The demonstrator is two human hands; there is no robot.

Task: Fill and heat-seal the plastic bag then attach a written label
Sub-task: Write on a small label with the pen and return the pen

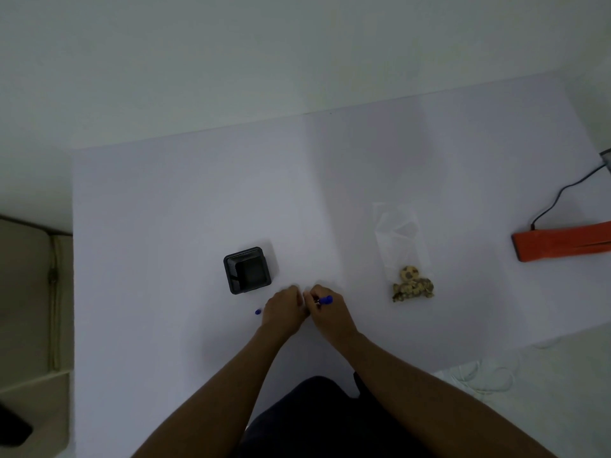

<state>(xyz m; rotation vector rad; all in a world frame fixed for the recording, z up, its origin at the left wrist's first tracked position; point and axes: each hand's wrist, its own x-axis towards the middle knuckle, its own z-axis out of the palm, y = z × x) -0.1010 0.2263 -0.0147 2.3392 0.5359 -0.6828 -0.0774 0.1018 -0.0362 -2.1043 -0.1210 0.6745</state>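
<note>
A clear plastic bag (pixel 398 239) lies flat on the white table (pixel 185 200), with small cookies (pixel 411 285) gathered at its near end. My right hand (pixel 325 314) grips a blue pen (pixel 325 299) just left of the bag. My left hand (pixel 284 309) rests right beside it, fingers down on the table where a white label would be hard to tell from the surface. A blue pen cap (pixel 258 312) lies just left of my left hand. The orange heat sealer (pixel 562 244) sits at the far right.
An empty black square tray (pixel 247 270) stands just beyond my left hand. The sealer's black cable (pixel 562 193) runs off to the upper right. White cords (pixel 486 375) lie past the table's right front edge. A beige seat (pixel 29 292) is at the left.
</note>
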